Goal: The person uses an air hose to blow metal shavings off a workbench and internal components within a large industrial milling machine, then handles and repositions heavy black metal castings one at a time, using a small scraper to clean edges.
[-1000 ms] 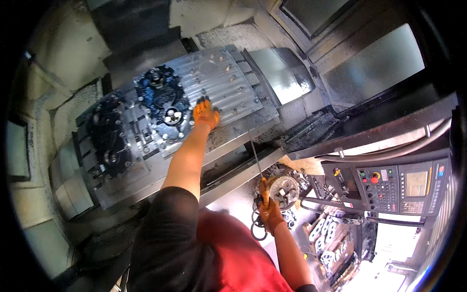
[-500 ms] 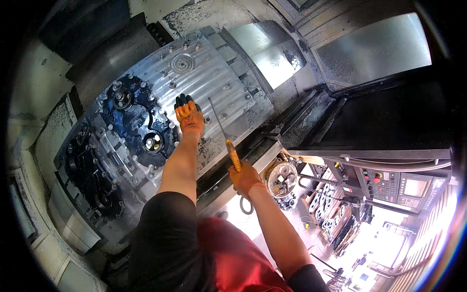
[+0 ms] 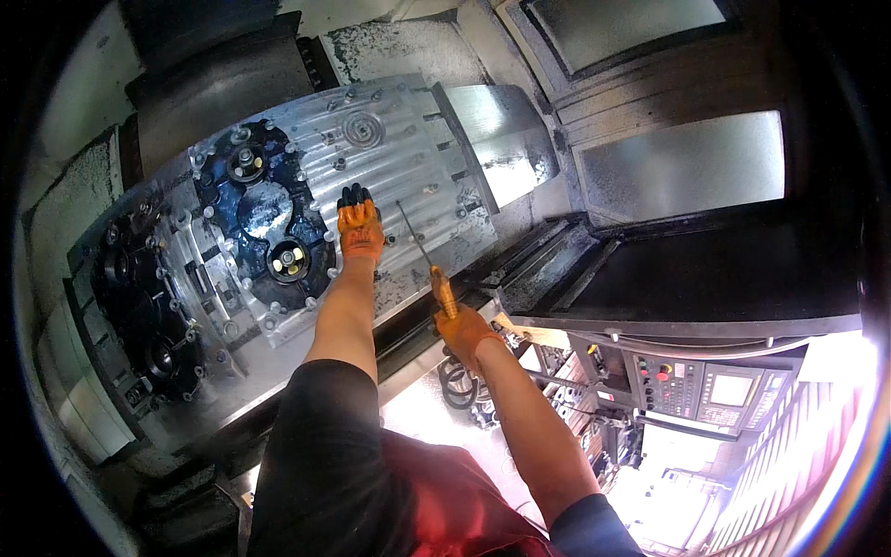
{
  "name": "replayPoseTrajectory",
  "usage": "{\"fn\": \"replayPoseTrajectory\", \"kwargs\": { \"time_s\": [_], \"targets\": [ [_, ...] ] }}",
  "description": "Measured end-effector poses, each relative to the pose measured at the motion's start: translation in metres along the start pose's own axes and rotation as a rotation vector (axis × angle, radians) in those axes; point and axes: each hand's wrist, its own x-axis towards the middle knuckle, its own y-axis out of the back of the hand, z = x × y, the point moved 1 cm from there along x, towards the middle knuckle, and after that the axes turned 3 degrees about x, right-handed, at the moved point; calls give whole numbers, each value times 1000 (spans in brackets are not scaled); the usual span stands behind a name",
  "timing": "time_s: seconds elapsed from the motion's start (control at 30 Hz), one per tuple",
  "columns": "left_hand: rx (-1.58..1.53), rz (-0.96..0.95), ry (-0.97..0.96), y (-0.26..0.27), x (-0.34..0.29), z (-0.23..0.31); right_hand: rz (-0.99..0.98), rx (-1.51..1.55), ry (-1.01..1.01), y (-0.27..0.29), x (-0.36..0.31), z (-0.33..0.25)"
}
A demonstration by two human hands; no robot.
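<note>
A broad metal fixture plate [image 3: 325, 200] with bolts spread over it lies inside the machine. My left hand [image 3: 359, 227], in an orange glove with black fingertips, rests on the plate's ribbed part, fingers stretched forward and holding nothing. Closed around the orange handle of an air blow gun [image 3: 444, 290] is my right hand [image 3: 461, 332], also gloved, at the plate's near edge. The gun's long thin nozzle slants up and left over the plate, its tip just right of my left hand. A dark cast part [image 3: 267, 212] with round openings is clamped left of that hand.
A second dark casting [image 3: 139, 306] sits at the fixture's left end. Below my right hand hangs a dark coiled hose [image 3: 457, 382]. The machine's sill [image 3: 408, 357] runs along the near side. To the right is a control panel [image 3: 691, 385] with a screen and buttons.
The view has turned, so the fixture lies further left and the control panel has moved left. Both hands keep nearly the same pose, and the right still grips the air blow gun.
</note>
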Motion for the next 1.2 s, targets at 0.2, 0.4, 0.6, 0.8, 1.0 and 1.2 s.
{"fn": "replayPoseTrajectory", "kwargs": {
  "time_s": [0.2, 0.4, 0.6, 0.8, 1.0, 1.2],
  "targets": [
    [-59, -224, 16, 14, 0, 3, 7, 41, -70, 0, -12, -12],
    [-90, -243, 20, 11, -3, 5, 18, 83, -35, -1, -15, -14],
    [-93, -163, 28, 12, -2, 4, 27, -67, -33, -4, -11, -15],
    [-55, -183, 22, 16, -1, 3, -58, -76, -141, 7, -17, -31],
    [-85, -351, 17, 21, -1, 3, -42, -112, -147, 9, -23, -43],
    [-112, -397, 18, 10, 3, -3, -64, -190, -202, 10, -21, -45]
  ]
}}
